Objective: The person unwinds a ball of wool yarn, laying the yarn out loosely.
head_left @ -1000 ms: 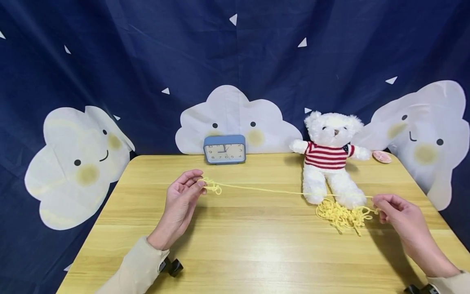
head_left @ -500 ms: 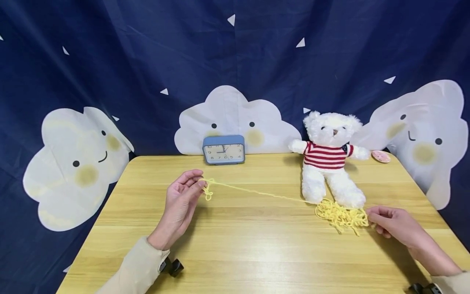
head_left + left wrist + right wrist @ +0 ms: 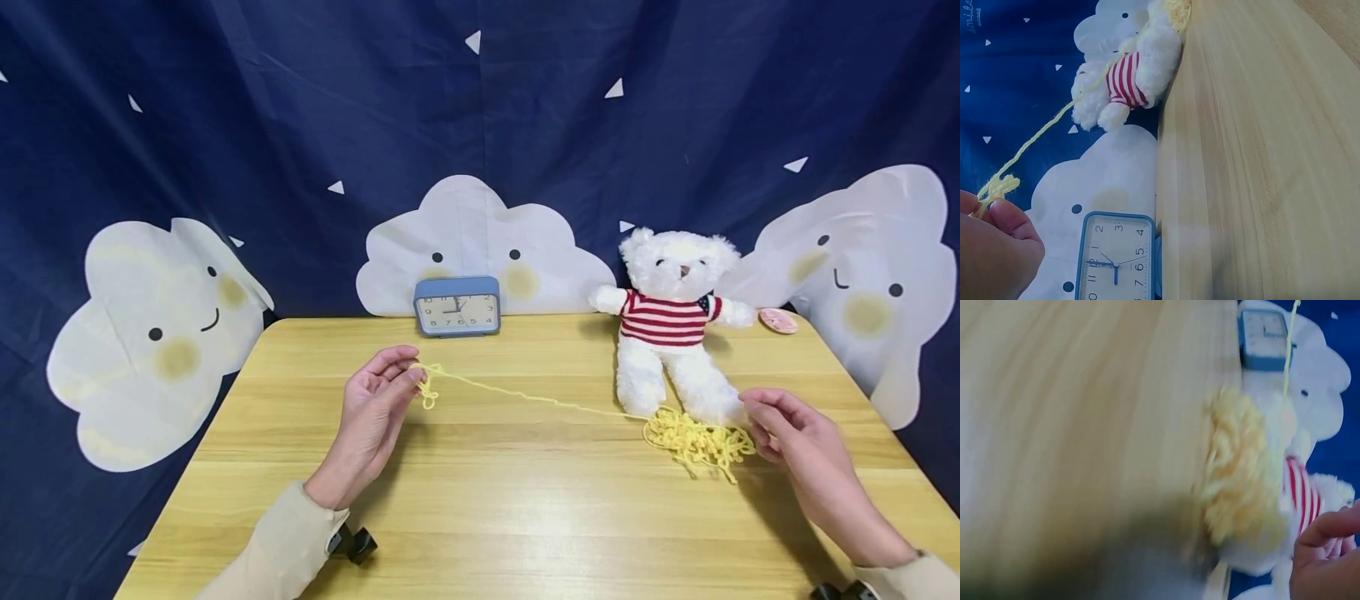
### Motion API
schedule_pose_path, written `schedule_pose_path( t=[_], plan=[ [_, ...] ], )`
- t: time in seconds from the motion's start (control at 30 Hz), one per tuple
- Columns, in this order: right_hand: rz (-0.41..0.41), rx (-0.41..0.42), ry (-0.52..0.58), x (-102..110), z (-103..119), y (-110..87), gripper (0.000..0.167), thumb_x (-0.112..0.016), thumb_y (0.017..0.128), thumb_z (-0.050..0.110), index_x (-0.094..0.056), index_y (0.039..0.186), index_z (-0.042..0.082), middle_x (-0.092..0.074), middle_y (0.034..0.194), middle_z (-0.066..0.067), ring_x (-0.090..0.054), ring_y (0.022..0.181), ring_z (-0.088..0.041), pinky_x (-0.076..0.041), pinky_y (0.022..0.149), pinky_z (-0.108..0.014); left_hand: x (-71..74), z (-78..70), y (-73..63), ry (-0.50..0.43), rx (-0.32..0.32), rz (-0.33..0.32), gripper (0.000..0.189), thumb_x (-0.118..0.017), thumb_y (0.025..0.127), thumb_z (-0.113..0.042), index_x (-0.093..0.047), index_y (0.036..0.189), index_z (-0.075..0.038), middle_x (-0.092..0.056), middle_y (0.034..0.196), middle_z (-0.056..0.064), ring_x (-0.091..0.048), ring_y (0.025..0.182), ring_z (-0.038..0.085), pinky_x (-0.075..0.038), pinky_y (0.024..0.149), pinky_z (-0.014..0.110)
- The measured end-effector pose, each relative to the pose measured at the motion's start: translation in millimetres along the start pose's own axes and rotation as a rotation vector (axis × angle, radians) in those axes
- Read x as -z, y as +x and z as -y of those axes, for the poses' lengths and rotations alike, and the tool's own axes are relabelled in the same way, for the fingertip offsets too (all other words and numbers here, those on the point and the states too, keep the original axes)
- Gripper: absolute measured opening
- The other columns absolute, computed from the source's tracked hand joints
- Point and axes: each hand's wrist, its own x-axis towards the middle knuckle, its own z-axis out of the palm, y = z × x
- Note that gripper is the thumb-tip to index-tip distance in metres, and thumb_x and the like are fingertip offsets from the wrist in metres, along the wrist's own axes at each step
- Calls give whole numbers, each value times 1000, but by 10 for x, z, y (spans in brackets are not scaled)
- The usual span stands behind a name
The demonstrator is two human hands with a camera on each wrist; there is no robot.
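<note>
A strand of pale yellow yarn (image 3: 525, 395) runs across the table from my left hand (image 3: 375, 417) to a tangled heap of yarn (image 3: 697, 442). The left thumb and fingers pinch its end, with small loops dangling from the fingertips. My right hand (image 3: 806, 454) is just right of the heap, its fingers loosely bent. No strand shows between those fingers in the right wrist view. A white teddy bear (image 3: 682, 321) in a red-striped sweater sits behind the heap, its feet right at it. The right fingertips overlap one foot in the head view.
A blue alarm clock (image 3: 457, 307) stands at the table's back edge. Near the back right corner lies a small pink oval object (image 3: 778, 321). A dark blue curtain (image 3: 300, 125) with cloud faces hangs behind the wooden table (image 3: 510, 508).
My right hand let go of the stretched strand, dropped to the heap's right side, then rose and moved left. The strand now slopes down into the heap. My left hand has barely moved.
</note>
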Motion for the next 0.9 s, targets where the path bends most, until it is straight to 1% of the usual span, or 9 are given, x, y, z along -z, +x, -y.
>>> schedule_pose_path(
  t=[0.03,0.1,0.23,0.37,0.53,0.63,0.7,0.77,0.9],
  plan=[
    [25,25,26,-60,10,4,21,-58,111,-1,-77,114,9,-59,82,2,-50,69,-11,-36,51,-27,-1,-1,1,1,-1,3,27,-64,99,17,-71,118,-1,-68,100,6,-69,87,15,-60,77,21],
    [79,53,43,-187,32,14,24,-57,111,-3,-76,119,8,-60,83,2,-53,71,-10,-44,55,-23,-1,-2,3,5,-3,10,27,-64,100,17,-71,118,-1,-68,101,6,-69,87,15,-60,77,21],
    [193,68,14,-464,59,63,26,-56,111,-4,-73,128,5,-66,95,0,-59,79,-9,-55,65,-22,-1,-1,8,9,-2,23,26,-65,100,16,-71,119,0,-69,101,6,-69,88,15,-60,77,21],
    [264,38,-55,-744,19,119,26,-59,110,0,-71,133,5,-72,115,-3,-63,85,-11,-60,70,-23,3,8,14,12,7,29,25,-66,100,15,-71,118,-1,-68,101,6,-68,88,15,-60,78,21],
    [342,7,-199,-1085,-50,185,35,-62,111,9,-61,144,-3,-71,126,-4,-67,89,-18,-62,76,-28,8,19,7,19,17,29,24,-66,99,15,-72,117,-1,-69,101,6,-68,88,15,-60,78,21],
    [412,16,-229,-1249,-67,226,45,-62,110,8,-51,151,-8,-66,139,-14,-68,93,-24,-63,79,-31,-3,25,6,15,21,32,24,-66,99,15,-72,117,-1,-69,102,6,-68,88,14,-60,78,21],
    [459,22,-218,-1352,-65,251,49,-63,109,6,-48,153,-10,-62,143,-23,-68,93,-25,-64,80,-33,-10,30,7,7,25,31,24,-66,100,15,-72,117,-1,-69,102,7,-68,88,14,-60,78,21],
    [511,22,-196,-1456,-59,274,50,-64,106,3,-48,152,-11,-58,145,-32,-70,93,-26,-66,83,-37,-13,31,6,-3,28,26,24,-66,99,15,-72,117,0,-69,102,8,-69,87,15,-60,78,22],
    [591,-8,-171,-1654,-45,295,47,-66,105,2,-53,148,-10,-57,147,-35,-73,94,-26,-66,88,-43,-25,26,1,-11,38,24,23,-67,99,15,-73,116,0,-69,102,9,-69,87,15,-61,79,23]
  ],
)
